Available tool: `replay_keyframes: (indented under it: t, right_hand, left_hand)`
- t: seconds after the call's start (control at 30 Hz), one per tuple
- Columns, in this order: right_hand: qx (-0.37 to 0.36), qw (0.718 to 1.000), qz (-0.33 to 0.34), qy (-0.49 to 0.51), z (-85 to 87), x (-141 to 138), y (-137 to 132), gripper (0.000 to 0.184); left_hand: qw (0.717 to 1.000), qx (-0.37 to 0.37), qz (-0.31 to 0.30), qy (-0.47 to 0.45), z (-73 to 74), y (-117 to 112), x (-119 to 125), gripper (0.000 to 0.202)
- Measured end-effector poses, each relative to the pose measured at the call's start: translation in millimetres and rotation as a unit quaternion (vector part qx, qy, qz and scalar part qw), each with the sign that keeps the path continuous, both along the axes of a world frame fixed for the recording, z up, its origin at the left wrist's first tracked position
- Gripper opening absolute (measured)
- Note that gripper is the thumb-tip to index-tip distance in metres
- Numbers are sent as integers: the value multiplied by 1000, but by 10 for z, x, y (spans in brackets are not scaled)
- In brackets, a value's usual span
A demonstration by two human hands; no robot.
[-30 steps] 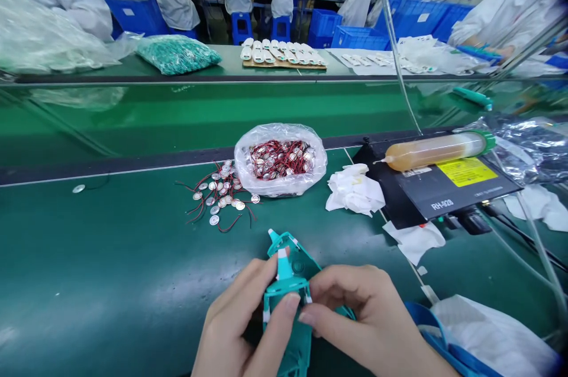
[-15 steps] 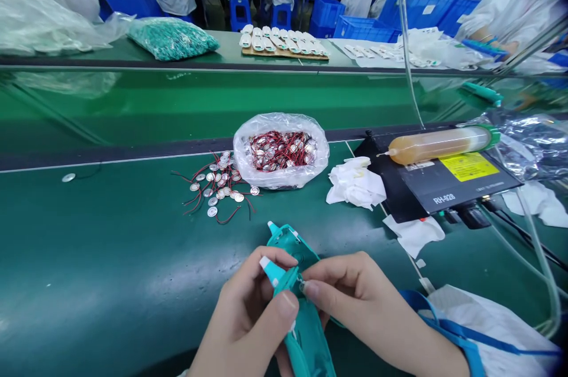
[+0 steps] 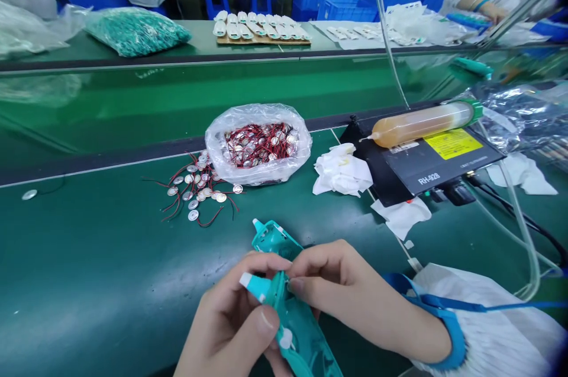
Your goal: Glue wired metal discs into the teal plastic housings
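Observation:
My left hand [image 3: 231,321] is closed round a teal plastic shell half [image 3: 256,287] with a pale tapered tip, held tilted over the bench. A second, hollow teal shell half [image 3: 275,238] lies just behind and beside it, its own pale tip pointing away from me. My right hand [image 3: 341,279] pinches thumb and forefinger together at the inner edge of the held shell. Whatever sits between those fingertips is mostly hidden and too small to name. Beyond the hands, a clear plastic bag [image 3: 213,149] holds many silver discs with red and dark wires.
Loose wired discs [image 3: 193,215] lie left of the bag. Crumpled white tissue [image 3: 341,173] sits to its right, beside a black RH-928 box [image 3: 426,167] carrying an amber-filled syringe [image 3: 408,124]. A clear hose [image 3: 519,223] runs down the right. White parts [image 3: 257,31] stand on the raised shelf.
The bench view has shifted left and slightly up in the picture. Both hands remain at the teal shell; the right fingertips have drawn in closer against its inner edge.

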State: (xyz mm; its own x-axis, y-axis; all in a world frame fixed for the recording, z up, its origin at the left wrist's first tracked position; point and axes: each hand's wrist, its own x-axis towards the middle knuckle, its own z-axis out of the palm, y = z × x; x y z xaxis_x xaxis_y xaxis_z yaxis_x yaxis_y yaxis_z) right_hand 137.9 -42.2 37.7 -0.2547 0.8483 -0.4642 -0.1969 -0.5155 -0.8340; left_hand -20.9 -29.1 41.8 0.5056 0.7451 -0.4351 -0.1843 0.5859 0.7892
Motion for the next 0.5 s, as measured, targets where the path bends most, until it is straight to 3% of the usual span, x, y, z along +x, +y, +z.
replay_keyframes:
  t: [0.17, 0.37, 0.5]
  right_hand:
    - [13, 999, -29, 25, -65, -14, -18, 8]
    - [18, 997, -35, 61, -73, -32, -29, 5]
    - [39, 996, -35, 69, -32, -44, -31, 5]
  left_hand:
    - [998, 66, 4, 25, -56, 17, -29, 37]
    - [970, 228, 1, 86, -107, 60, -90, 34]
    - [963, 254, -4, 87, -151, 22, -130, 38]
